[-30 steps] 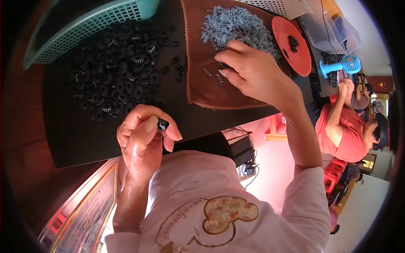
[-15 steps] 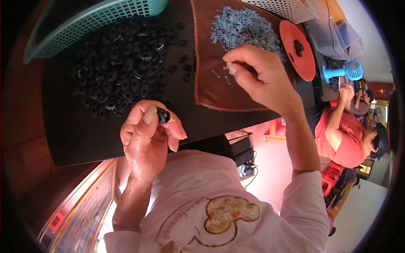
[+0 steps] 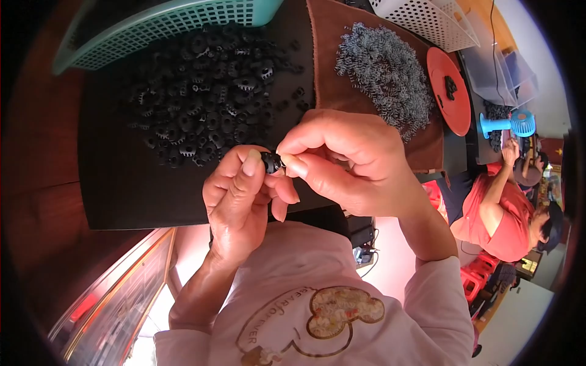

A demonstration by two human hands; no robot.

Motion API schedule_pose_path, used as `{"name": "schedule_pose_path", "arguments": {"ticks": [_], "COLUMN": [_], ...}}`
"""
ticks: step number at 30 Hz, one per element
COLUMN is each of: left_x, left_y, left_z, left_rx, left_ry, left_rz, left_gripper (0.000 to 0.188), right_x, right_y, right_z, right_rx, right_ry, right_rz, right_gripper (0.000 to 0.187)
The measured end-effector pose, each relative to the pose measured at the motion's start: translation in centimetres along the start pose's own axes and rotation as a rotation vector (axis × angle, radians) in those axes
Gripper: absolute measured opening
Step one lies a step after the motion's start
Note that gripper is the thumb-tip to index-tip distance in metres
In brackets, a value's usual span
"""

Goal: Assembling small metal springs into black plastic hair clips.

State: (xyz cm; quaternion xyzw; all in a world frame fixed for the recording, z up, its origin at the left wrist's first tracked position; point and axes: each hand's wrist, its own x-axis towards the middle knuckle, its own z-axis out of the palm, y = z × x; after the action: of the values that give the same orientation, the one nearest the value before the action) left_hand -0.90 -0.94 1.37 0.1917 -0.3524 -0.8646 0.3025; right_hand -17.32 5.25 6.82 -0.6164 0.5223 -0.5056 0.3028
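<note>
Above the table's near edge, my left hand (image 3: 235, 198) pinches a small black toothed plastic piece (image 3: 270, 162), like half of a small hair claw clip, between thumb and fingers. My right hand (image 3: 360, 165) meets it from the right, thumb and forefinger pinched together at the piece's end. Whatever tiny item those fingertips hold is hidden. Beyond the left hand lies a heap of similar black toothed pieces (image 3: 213, 116). A pile of small silvery coil springs (image 3: 387, 76) rests on a brown cloth (image 3: 326, 55) behind the right hand.
A green slotted basket (image 3: 165, 27) stands behind the black heap. At the back right are a white perforated basket (image 3: 421, 24), a red plate (image 3: 448, 113) bearing a few black pieces, and a small blue fan (image 3: 522, 123). A co-worker in red (image 3: 500, 219) sits to the right.
My right hand has come from beside the springs, left and nearer, to the black piece. My left hand, still gripping that piece, appears slightly further right; the whole view has shifted too.
</note>
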Motion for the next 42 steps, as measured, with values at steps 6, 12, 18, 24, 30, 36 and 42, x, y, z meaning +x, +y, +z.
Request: {"name": "schedule_pose_path", "arguments": {"ticks": [6,12,18,24,30,36,42], "left_x": [0.1,0.1,0.1,-0.1,-0.3,-0.4,-0.8], "left_y": [-0.1,-0.2,-0.5,0.2,0.0,-0.2,-0.2], "left_z": [-0.5,-0.6,-0.7,-0.5,-0.5,-0.4,-0.9], "left_rx": [0.014,-0.014,-0.016,-0.037,-0.032,0.022,0.118], "left_ry": [-0.060,-0.066,-0.118,-0.166,-0.167,-0.123,-0.149], "left_rz": [0.029,0.040,0.060,-0.072,-0.019,0.023,-0.002], "left_gripper": [0.032,0.030,0.028,0.022,0.023,0.022,0.022], "right_x": [0.3,-0.2,-0.6,-0.7,-1.3,-1.9,-1.3], "right_y": [-0.1,-0.5,0.4,0.9,0.4,0.2,-0.6], "right_z": [0.7,0.9,0.3,0.0,0.8,0.5,-1.4], "right_rx": [-0.166,0.014,-0.102,-0.176,-0.250,-0.318,-0.209], "right_ry": [0.042,0.020,-0.050,-0.050,0.016,-0.015,-0.132], "right_rz": [-0.071,0.171,0.030,-0.122,-0.171,-0.142,0.055], "right_gripper": [0.009,0.012,0.013,0.011,0.016,0.022,0.015]}}
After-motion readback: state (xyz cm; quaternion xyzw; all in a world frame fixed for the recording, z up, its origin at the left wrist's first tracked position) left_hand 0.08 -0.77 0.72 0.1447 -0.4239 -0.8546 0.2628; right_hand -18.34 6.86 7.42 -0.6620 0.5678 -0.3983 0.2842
